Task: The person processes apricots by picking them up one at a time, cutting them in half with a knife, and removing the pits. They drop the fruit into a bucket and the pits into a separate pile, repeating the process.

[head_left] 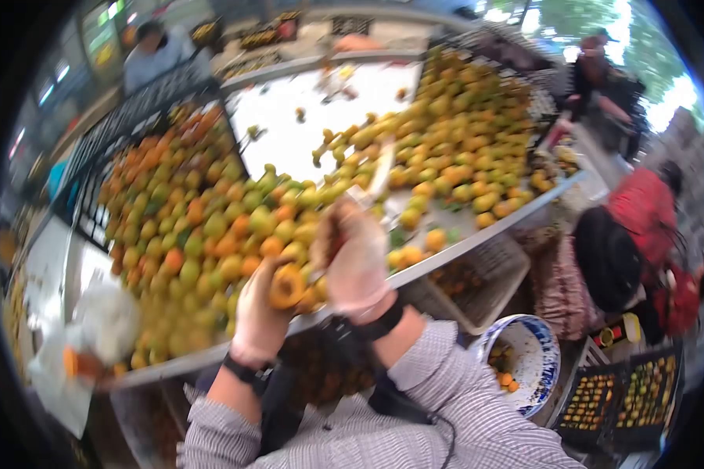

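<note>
My left hand (260, 319) is at the front edge of a sloping heap of round yellow, green and orange fruit (215, 227). Its fingers are curled round an orange fruit (287, 286), which shows a darker hollow in its face. Just to the right and a little farther forward, my right hand (357, 262) reaches over the heap. Motion blurs its fingers, and a brownish patch shows among them. A pale, narrow object (360, 195) appears right by those fingertips, partly lost in the blur.
The metal-edged table (446, 254) carries a second heap of fruit (465, 129). Below are a grey crate (516, 285), a blue-and-white bowl (551, 356) and black fruit trays (622, 395). A plastic bag (105, 324) sits at left. Several people are around the table, one in red (641, 207).
</note>
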Tool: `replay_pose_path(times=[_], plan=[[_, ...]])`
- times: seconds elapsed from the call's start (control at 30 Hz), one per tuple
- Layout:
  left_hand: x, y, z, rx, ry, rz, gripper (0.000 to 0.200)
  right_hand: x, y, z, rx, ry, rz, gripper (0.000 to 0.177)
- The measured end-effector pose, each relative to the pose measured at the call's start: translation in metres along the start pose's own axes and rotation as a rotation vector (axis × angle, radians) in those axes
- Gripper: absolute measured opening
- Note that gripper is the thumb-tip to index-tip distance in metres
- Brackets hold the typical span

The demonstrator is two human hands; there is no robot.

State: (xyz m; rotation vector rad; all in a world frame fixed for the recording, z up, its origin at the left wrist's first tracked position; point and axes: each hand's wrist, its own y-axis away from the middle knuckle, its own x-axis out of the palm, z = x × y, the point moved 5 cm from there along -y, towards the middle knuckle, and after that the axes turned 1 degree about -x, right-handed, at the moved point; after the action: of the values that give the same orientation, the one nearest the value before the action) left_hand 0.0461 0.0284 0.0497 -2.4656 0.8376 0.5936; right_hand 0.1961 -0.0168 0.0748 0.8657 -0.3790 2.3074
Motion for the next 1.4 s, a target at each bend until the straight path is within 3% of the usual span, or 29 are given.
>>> replay_pose_path(times=[0.1,0.2,0.33,0.53,0.6,0.63,0.7,0.8,0.9,1.07,1.13,1.2,1.23,1.33,1.4], plan=[[0.009,-0.001,0.011,0.1,0.098,-0.136,0.066,0.005,-0.004,-0.008,0.058,-0.04,-0.113,0.035],[0.01,0.007,0.026,0.131,-0.113,-0.154,0.074,0.012,-0.003,-0.014,0.097,-0.038,-0.121,0.041],[0.013,0.014,0.033,0.053,-0.211,-0.132,0.076,0.011,0.0,-0.025,0.085,-0.054,-0.105,0.04],[0.017,0.024,0.029,0.11,-0.226,-0.188,0.079,0.012,0.013,-0.026,0.037,0.084,-0.144,0.039],[0.017,0.024,0.023,0.189,-0.18,-0.297,0.059,0.013,0.017,-0.028,0.022,0.093,-0.118,0.039],[0.017,0.022,0.02,0.189,-0.182,-0.296,0.059,0.014,0.018,-0.03,0.009,0.105,-0.089,0.04],[0.031,0.02,0.043,-0.569,1.111,-0.235,0.048,0.013,0.019,-0.034,0.008,0.095,-0.087,0.041],[0.033,0.018,0.035,-0.67,1.206,-0.283,0.056,0.008,0.014,-0.042,0.17,-0.172,-0.112,0.044],[0.028,0.018,0.022,-0.69,1.232,-0.33,0.05,0.006,0.01,-0.042,0.208,-0.326,-0.136,0.043],[0.027,0.018,0.026,-0.649,1.215,-0.265,0.048,-0.001,0.007,-0.048,0.258,-0.352,-0.166,0.039],[0.029,0.02,0.03,-0.669,1.202,-0.261,0.047,0.005,0.01,-0.042,0.186,-0.266,-0.107,0.039],[0.023,0.014,0.035,-0.439,0.927,-0.294,0.05,0.009,0.017,-0.043,0.157,-0.174,-0.089,0.038],[0.025,0.014,0.038,-0.44,0.927,-0.293,0.05,0.011,0.019,-0.041,0.128,-0.082,-0.069,0.038],[0.023,0.017,0.038,-0.495,0.975,-0.371,0.053,0.007,0.012,-0.045,0.219,-0.219,-0.139,0.037],[0.026,0.018,0.033,-0.548,1.105,-0.229,0.054,0.0,0.008,-0.05,0.257,-0.323,-0.187,0.037]])
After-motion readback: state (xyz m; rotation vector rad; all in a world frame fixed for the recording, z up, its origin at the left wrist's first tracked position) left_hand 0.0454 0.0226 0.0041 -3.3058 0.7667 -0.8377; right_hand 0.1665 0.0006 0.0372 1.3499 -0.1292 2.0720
